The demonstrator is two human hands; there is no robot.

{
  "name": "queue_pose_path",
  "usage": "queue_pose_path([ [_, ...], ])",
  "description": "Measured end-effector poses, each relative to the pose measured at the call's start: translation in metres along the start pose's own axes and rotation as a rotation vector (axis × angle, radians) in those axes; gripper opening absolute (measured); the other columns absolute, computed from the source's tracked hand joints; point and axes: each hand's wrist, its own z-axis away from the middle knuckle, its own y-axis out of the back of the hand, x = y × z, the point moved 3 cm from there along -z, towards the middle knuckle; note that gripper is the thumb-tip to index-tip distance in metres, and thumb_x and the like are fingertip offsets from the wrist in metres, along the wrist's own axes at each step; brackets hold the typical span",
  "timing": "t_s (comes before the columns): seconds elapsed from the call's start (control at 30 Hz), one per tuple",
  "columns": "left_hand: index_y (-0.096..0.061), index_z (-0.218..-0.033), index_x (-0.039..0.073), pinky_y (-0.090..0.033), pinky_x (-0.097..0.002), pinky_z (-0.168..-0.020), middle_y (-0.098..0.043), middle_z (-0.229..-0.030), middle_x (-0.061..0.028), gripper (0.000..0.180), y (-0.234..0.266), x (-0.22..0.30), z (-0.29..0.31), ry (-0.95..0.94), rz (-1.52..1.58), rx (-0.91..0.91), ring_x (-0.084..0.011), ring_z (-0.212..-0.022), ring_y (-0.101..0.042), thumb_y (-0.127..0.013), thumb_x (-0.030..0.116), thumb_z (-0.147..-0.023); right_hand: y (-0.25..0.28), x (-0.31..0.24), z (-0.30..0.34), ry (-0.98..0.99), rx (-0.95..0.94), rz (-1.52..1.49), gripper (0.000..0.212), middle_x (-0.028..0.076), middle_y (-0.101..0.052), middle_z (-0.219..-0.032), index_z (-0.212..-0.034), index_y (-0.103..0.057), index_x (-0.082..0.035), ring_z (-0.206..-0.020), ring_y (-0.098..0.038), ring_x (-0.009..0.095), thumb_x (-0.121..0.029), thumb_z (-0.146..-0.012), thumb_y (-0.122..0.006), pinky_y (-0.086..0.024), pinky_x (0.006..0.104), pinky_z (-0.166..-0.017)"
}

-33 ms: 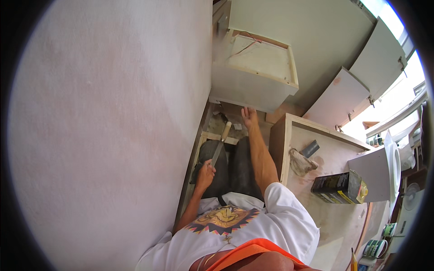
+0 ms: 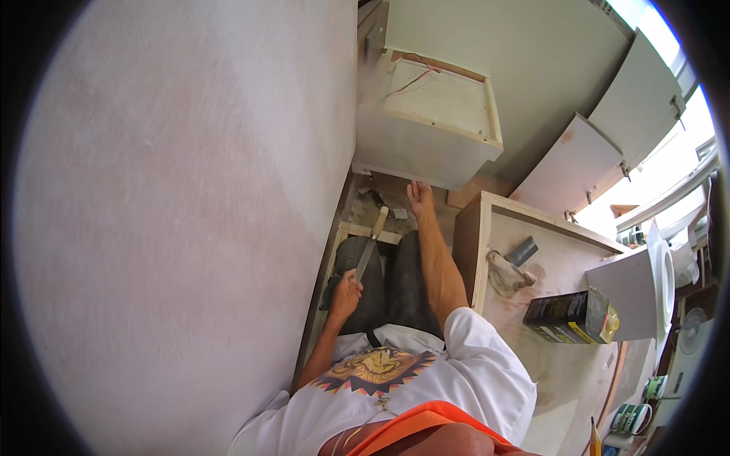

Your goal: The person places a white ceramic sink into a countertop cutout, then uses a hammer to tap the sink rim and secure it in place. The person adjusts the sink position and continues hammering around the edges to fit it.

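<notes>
My left hand [image 2: 347, 296] is closed round the lower end of a flat grey blade. This wooden-handled flat tool [image 2: 379, 222] resembles a file or a chisel, and its pale handle points away from me over my dark trousers. Ahead of me my right arm is stretched out. My right hand [image 2: 419, 199] has its fingers extended at the lower edge of a white box-shaped cabinet [image 2: 422, 150]. The fingertips are at that edge; whether they press on it I cannot tell. Thin red and dark wires [image 2: 414, 81] lie on the cabinet's framed top face.
A large plastered surface [image 2: 175, 228] fills the left. To my right, a wood-edged unit [image 2: 506, 346] bears a crumpled cloth [image 2: 508, 275], a dark grey cylinder [image 2: 522, 251] and a black can [image 2: 566, 317]. White doors with hinges [image 2: 570, 163] lean behind it. A pencil [image 2: 595, 439] shows below right.
</notes>
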Motion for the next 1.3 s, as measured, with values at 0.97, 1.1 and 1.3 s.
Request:
queue_pose_path([
  [0.97, -0.053, -0.136, -0.002, -0.05, -0.0299, -0.062, -0.064, -0.08, -0.0063, 0.039, -0.001, -0.011, -0.013, 0.042, 0.0, -0.027, -0.0135, -0.062, -0.059, -0.041, 0.016, -0.104, 0.008, -0.002, 0.005, 0.197, 0.011, 0.293, 0.016, 0.005, -0.067, -0.094, -0.112, -0.055, -0.012, -0.081, -0.069, 0.019, -0.022, -0.101, -0.061, -0.062, 0.0372, -0.076],
  [1.1, -0.053, -0.136, -0.001, -0.05, -0.0288, -0.06, -0.063, -0.081, -0.0056, 0.038, -0.002, -0.02, -0.013, 0.031, 0.051, -0.027, -0.0122, -0.062, -0.059, -0.041, 0.017, -0.105, 0.011, -0.002, 0.004, 0.194, 0.058, 0.338, 0.015, 0.006, -0.067, -0.095, -0.112, -0.055, -0.012, -0.08, -0.068, 0.019, -0.02, -0.101, -0.06, -0.062, 0.038, -0.076],
  [1.3, -0.052, -0.137, -0.002, -0.049, -0.028, -0.056, -0.063, -0.082, -0.005, 0.038, -0.003, -0.022, -0.014, 0.018, 0.028, -0.044, -0.0115, -0.062, -0.059, -0.041, 0.017, -0.105, 0.015, -0.008, 0.005, 0.166, 0.075, 0.294, 0.023, 0.008, -0.068, -0.103, -0.121, -0.056, -0.011, -0.089, -0.068, 0.021, -0.016, -0.099, -0.061, -0.061, 0.0383, -0.081],
])
